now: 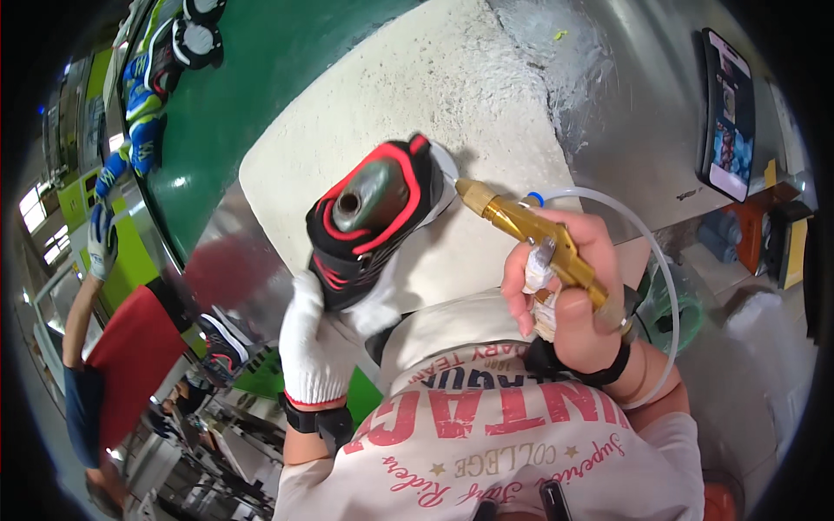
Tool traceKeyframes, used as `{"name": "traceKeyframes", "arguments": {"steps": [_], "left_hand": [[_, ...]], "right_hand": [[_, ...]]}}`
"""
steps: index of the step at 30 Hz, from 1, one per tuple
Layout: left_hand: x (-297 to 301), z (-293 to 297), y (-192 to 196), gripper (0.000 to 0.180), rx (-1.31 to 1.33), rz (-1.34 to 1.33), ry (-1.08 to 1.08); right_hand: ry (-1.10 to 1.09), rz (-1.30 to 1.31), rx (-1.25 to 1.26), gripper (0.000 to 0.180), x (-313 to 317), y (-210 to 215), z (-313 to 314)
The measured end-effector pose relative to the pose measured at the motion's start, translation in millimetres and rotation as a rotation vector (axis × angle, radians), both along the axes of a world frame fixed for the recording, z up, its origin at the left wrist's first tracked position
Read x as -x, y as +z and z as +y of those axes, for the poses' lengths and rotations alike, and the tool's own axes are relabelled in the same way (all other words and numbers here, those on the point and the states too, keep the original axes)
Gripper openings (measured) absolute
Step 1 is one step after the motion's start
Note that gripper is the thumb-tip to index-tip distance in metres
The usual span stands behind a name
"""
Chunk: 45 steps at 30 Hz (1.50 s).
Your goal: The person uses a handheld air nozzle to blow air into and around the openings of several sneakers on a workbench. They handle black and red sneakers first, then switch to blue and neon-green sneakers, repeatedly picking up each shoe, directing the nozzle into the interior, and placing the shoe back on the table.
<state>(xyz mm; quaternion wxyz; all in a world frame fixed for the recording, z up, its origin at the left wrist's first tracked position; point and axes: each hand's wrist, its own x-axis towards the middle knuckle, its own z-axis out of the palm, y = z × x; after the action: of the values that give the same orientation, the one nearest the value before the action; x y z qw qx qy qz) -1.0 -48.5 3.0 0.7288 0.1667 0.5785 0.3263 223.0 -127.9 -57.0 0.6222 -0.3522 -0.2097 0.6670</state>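
Observation:
A black and red shoe [369,221] with a green last [373,198] inside it is tilted over the pale work board. My left hand [314,334], in a white knitted glove, grips the shoe by its toe end. The glove hides part of the toe. In my bare right hand [573,286] is a brass spray gun [530,226], with fingers wrapped round its body and white wrapping on the trigger part. Its nozzle points at the shoe's pale sole edge near the heel, close to it. A clear hose [647,230] curves from the gun past my right wrist.
The worn white board [339,104] lies on a metal table beside a green belt [252,74]. Several shoes [161,65] line the belt's far left. A phone [728,117] lies at the right. Another shoe [224,343] is at the lower left; a co-worker's gloved hand [102,243] reaches beyond.

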Motion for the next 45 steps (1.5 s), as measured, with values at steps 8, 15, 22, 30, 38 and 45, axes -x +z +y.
{"name": "traceKeyframes", "arguments": {"steps": [8,15,22,30,38,45], "left_hand": [[-4.2,-32.2,-9.2,0.068,0.243,-0.558,-0.061],[-37.5,-42.4,-27.3,0.056,0.34,-0.843,-0.135],[-122.8,-27.9,-57.3,0.046,0.177,-1.149,-0.344],[-166.1,2.0,-47.2,0.053,0.245,-0.99,-0.254],[-150.4,39.0,-39.2,0.048,0.396,-0.761,-0.208],[-86.1,105.6,-22.9,0.038,-0.126,-0.281,-0.134]], "right_hand": [[0.246,-0.777,-0.289,0.068,9.7,13.9,-13.0],[0.196,-0.521,-0.188,0.062,-20.9,26.1,-54.6],[-0.196,-0.307,0.084,0.066,-25.0,54.8,-71.7],[-0.17,-0.973,-0.113,0.069,-35.7,40.8,-55.4],[-0.213,-0.921,-0.34,0.066,-40.7,0.7,-26.1],[-0.353,-0.669,-0.051,0.057,-62.9,-4.9,34.4]]}}
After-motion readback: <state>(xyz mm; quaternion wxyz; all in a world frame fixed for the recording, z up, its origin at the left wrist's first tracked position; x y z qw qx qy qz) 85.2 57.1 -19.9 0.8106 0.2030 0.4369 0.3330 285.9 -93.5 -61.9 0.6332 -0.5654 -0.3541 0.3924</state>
